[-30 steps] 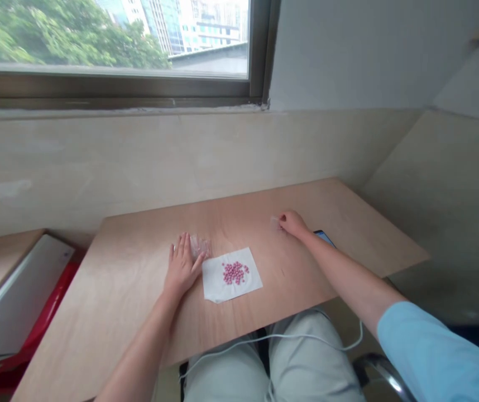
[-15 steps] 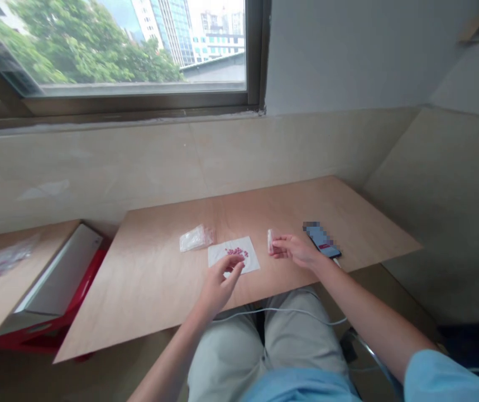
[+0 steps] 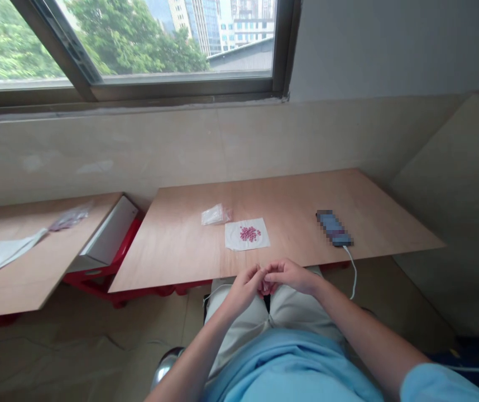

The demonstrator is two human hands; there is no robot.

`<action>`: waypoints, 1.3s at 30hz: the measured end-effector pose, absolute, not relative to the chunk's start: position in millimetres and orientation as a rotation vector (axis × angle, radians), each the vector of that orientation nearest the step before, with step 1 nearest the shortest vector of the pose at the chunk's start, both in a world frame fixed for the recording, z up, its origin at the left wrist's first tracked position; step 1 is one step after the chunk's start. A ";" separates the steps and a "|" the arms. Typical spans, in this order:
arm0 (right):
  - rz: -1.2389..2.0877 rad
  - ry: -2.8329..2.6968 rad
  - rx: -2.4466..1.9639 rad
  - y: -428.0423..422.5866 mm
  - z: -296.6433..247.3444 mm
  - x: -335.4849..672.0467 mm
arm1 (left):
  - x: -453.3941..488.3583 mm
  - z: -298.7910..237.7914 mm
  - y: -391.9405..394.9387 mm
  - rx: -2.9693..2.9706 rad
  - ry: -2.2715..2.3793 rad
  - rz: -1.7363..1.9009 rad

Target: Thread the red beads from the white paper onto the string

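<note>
Head view: the left hand [image 3: 243, 291] and right hand [image 3: 292, 276] meet above the lap, fingers [image 3: 276, 273] curled together; whether they pinch anything cannot be told. Small pink beads [image 3: 248, 234] on a white paper square [image 3: 234, 241] lie on the desk [image 3: 172, 245] straight ahead of the fingers, nearer the left hand.

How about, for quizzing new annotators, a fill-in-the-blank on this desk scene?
The beads on the white paper square are ____. The clear plastic bag lies on the square's ____ side. A white ____ runs from the phone off the plywood desk. The left hand and right hand touch each other above the person's ____.

Missing words: pink; left; cable; lap.
</note>
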State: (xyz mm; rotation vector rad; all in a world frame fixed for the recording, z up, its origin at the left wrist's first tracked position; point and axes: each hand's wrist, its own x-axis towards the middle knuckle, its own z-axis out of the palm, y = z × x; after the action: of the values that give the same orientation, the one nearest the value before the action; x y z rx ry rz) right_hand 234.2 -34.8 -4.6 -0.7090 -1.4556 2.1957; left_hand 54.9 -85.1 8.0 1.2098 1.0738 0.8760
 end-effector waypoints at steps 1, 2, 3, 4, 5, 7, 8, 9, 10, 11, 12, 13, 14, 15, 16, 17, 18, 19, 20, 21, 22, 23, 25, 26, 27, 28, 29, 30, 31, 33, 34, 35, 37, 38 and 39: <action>2.198 -1.428 -0.705 -33.3 -6.9 233.9 | 52.6 9.0 -82.7 1.224 1.058 0.861; 2.191 -1.390 -0.708 -31.5 -9.8 233.3 | 50.7 10.1 -79.8 1.231 1.045 0.849; 2.182 -1.346 -0.715 -29.5 -13.3 232.4 | 49.2 11.2 -76.6 1.231 1.035 0.841; 2.173 -1.306 -0.724 -27.6 -17.0 231.2 | 48.2 12.1 -73.5 1.227 1.023 0.838; 2.167 -1.269 -0.731 -25.9 -20.7 229.9 | 47.5 12.9 -70.8 1.223 1.007 0.838; 2.169 -1.213 -0.727 -23.5 -26.7 227.0 | 46.6 13.8 -66.7 1.213 0.971 0.834; 2.176 -1.191 -0.716 -23.1 -28.6 225.6 | 46.2 14.0 -65.5 1.207 0.955 0.830; 2.183 -1.168 -0.701 -23.3 -29.5 224.1 | 45.7 14.1 -64.9 1.197 0.944 0.826; 2.189 -1.143 -0.686 -24.1 -29.6 222.8 | 45.4 13.9 -64.8 1.184 0.939 0.824; 2.195 -1.119 -0.671 -25.5 -28.8 221.7 | 45.2 13.5 -65.0 1.169 0.935 0.823; 2.201 -1.096 -0.658 -27.4 -27.4 220.8 | 45.1 12.9 -65.5 1.153 0.929 0.826; 2.203 -1.072 -0.649 -29.5 -25.7 220.0 | 45.4 12.0 -66.0 1.134 0.919 0.835; 2.202 -1.045 -0.646 -31.7 -23.7 219.4 | 45.8 10.7 -66.4 1.110 0.907 0.850; 2.196 -1.017 -0.650 -33.8 -21.9 218.9 | 46.4 9.2 -66.7 1.078 0.894 0.871; 2.186 -0.991 -0.660 -35.7 -20.3 218.5 | 47.0 7.5 -66.7 1.043 0.885 0.895; 2.172 -0.972 -0.675 -37.1 -19.1 218.2 | 47.6 5.8 -66.7 1.012 0.884 0.920; 2.153 -0.966 -0.695 -38.1 -18.3 218.1 | 48.1 4.4 -66.5 0.999 0.897 0.939; 2.134 -0.980 -0.718 -38.4 -17.7 218.1 | 48.4 3.6 -66.5 1.015 0.924 0.947; 2.114 -1.010 -0.745 -38.3 -17.3 218.3 | 48.6 3.7 -66.7 1.060 0.966 0.950; 2.095 -1.045 -0.773 -37.7 -16.8 219.0 | 48.7 4.9 -67.3 1.129 1.020 0.956; 2.084 -1.076 -0.795 -36.8 -16.1 220.0 | 48.6 7.1 -68.4 1.219 1.080 0.976; 2.086 -1.092 -0.805 -35.9 -15.1 221.4 | 48.5 10.2 -69.8 1.322 1.134 1.010; 2.130 -1.084 -0.789 -34.1 -11.8 225.0 | 47.9 17.4 -73.1 1.538 1.182 1.077; 2.158 -1.067 -0.775 -33.4 -9.7 227.0 | 47.6 20.7 -74.5 1.632 1.173 1.086; 2.183 -1.054 -0.763 -32.9 -7.7 228.9 | 47.2 23.1 -75.5 1.705 1.150 1.063; 2.199 -1.050 -0.757 -32.4 -5.9 230.5 | 46.7 24.4 -75.9 1.750 1.125 1.019; 2.202 -1.054 -0.760 -31.8 -4.6 231.9 | 46.3 24.7 -75.7 1.769 1.112 0.973; 2.195 -1.062 -0.768 -31.1 -3.9 232.9 | 46.0 23.8 -74.9 1.773 1.115 0.942; 2.181 -1.074 -0.781 -30.2 -3.8 233.6 | 45.7 22.2 -73.8 1.771 1.132 0.928; 2.141 -1.102 -0.826 -27.7 -5.3 234.3 | 45.4 17.9 -71.0 1.764 1.175 0.937; 2.119 -1.113 -0.856 -26.3 -6.8 234.6 | 45.3 15.9 -69.7 1.754 1.191 0.955; 2.099 -1.122 -0.883 -24.9 -8.4 234.9 | 45.2 14.2 -68.5 1.739 1.200 0.973; 2.071 -1.133 -0.919 -22.2 -11.5 235.7 | 44.9 12.1 -66.8 1.706 1.204 0.996; 2.059 -1.132 -0.928 -21.2 -12.5 236.1 | 44.7 11.6 -66.1 1.691 1.206 1.000; 2.048 -1.128 -0.932 -20.4 -13.0 236.5 | 44.5 11.3 -65.5 1.674 1.209 1.000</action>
State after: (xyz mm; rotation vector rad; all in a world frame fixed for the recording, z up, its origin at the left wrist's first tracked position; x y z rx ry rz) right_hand 236.5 -20.4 -13.0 -0.9317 -1.1279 2.0479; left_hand 44.5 -65.5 11.3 1.6737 1.2086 1.0000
